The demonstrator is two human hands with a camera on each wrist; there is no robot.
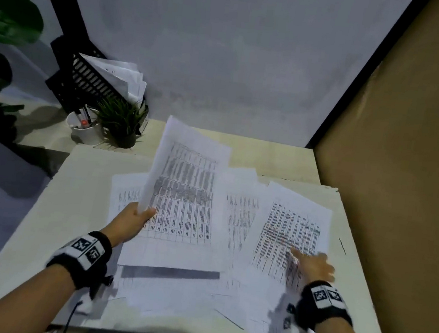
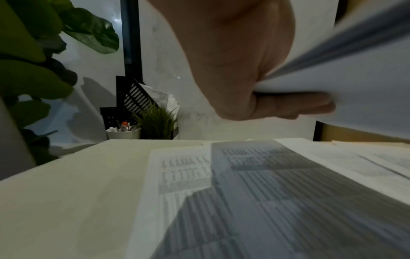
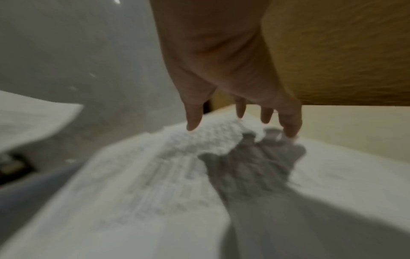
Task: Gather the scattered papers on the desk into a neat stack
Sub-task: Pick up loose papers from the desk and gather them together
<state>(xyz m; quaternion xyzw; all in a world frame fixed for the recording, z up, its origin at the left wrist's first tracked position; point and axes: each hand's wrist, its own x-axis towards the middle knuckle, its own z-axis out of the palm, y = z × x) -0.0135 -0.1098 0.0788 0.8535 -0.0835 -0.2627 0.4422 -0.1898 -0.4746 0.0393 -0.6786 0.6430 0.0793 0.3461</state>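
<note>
Several white printed sheets lie scattered and overlapping on the pale desk (image 1: 43, 214). My left hand (image 1: 136, 218) pinches the left edge of a small bundle of sheets (image 1: 182, 197), lifted off the desk and tilted up; in the left wrist view the thumb (image 2: 295, 103) lies under the bundle's edge (image 2: 355, 78). My right hand (image 1: 314, 264) hovers with straight, spread fingers (image 3: 194, 121) over a printed sheet (image 1: 290, 234) at the right, its little finger at the paper (image 3: 155, 184). More sheets (image 1: 240, 212) lie between the two.
At the back left stand a white pen cup (image 1: 86, 126), a small potted plant (image 1: 125, 122) and a black paper rack (image 1: 86, 80) holding sheets. A brown panel (image 1: 405, 160) walls the desk's right side. Large green leaves (image 2: 33, 61) hang at the far left.
</note>
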